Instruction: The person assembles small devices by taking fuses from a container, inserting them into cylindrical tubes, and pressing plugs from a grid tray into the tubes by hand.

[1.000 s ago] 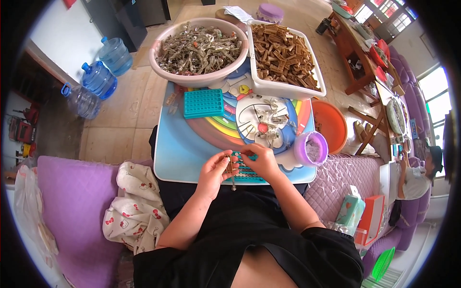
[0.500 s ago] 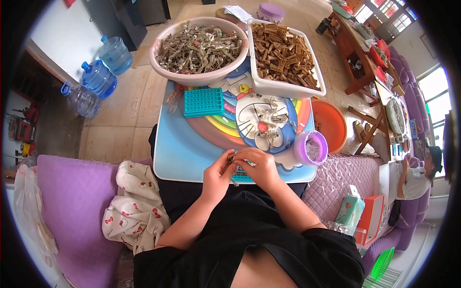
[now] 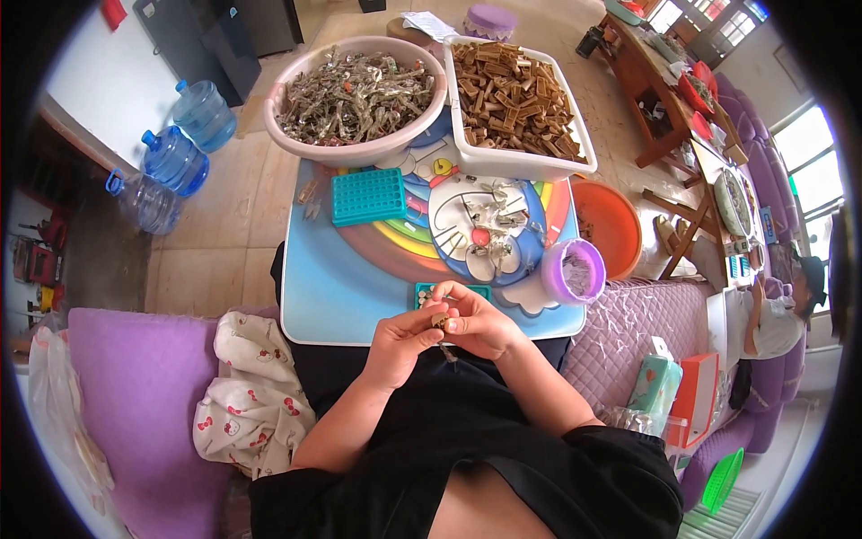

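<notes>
My left hand and my right hand meet over the front edge of the table, fingers closed. Between their fingertips they pinch a small brown piece, mostly covered, so its exact kind is unclear. A thin greyish strand dangles beneath. Just beyond my hands lies a teal tray with small pale round things in its left part; my fingers hide some of it. Farther off, a second teal tray with rows of small holes rests on the cartoon-printed table.
At the back stand a round pink basin of tangled silvery pieces and a white bin of brown pieces. Silvery bits lie mid-table. A purple container stands at right by an orange basin. Another person sits far right.
Both hands have drawn slightly nearer to me, off the teal tray, which now shows more. The brown piece between the fingertips has come along. The whole view has shifted a little.
</notes>
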A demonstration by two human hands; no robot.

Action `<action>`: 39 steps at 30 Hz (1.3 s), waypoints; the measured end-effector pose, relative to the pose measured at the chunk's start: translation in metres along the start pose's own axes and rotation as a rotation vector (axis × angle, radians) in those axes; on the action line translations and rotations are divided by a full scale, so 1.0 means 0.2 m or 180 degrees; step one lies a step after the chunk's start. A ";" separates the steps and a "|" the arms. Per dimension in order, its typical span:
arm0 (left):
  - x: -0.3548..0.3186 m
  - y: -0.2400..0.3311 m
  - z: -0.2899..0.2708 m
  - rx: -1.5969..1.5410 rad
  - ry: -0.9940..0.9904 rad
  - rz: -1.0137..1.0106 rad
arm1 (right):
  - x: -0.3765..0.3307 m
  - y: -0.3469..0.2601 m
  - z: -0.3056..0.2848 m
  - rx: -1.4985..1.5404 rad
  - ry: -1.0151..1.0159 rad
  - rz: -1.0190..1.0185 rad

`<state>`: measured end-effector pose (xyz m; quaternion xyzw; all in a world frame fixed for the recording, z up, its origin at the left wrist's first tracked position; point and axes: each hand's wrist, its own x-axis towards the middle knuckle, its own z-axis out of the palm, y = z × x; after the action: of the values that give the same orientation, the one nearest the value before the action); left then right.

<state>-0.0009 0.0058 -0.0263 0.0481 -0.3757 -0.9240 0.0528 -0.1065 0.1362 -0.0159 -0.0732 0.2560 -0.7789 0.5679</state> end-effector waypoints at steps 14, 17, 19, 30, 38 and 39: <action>0.03 -0.05 -0.06 -0.0830 0.0113 -0.0322 | 0.02 -0.03 -0.02 -0.0400 0.0107 0.0128; 0.03 -0.06 -0.06 -0.1003 0.0151 -0.0345 | 0.02 -0.03 -0.02 -0.0479 0.0296 0.0137; 0.03 -0.06 -0.07 -0.1076 0.0214 -0.0340 | 0.02 -0.02 -0.03 -0.0738 0.0276 0.0019; 0.07 -0.05 -0.08 -0.1824 0.0662 -0.0113 | 0.02 0.04 -0.01 -0.1543 0.0670 -0.0422; 0.05 -0.04 -0.20 -0.1882 0.0465 -0.0030 | 0.25 -0.45 0.01 -0.3641 -0.0475 0.1072; 0.06 -0.02 -0.17 -0.1791 0.0534 -0.0010 | 0.31 -0.58 -0.06 -0.4355 -0.0092 0.0323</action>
<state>-0.0080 -0.0170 -0.0533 0.1084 -0.0990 -0.9847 0.0936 -0.2314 0.1081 0.0196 -0.4137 0.6859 -0.4133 0.4331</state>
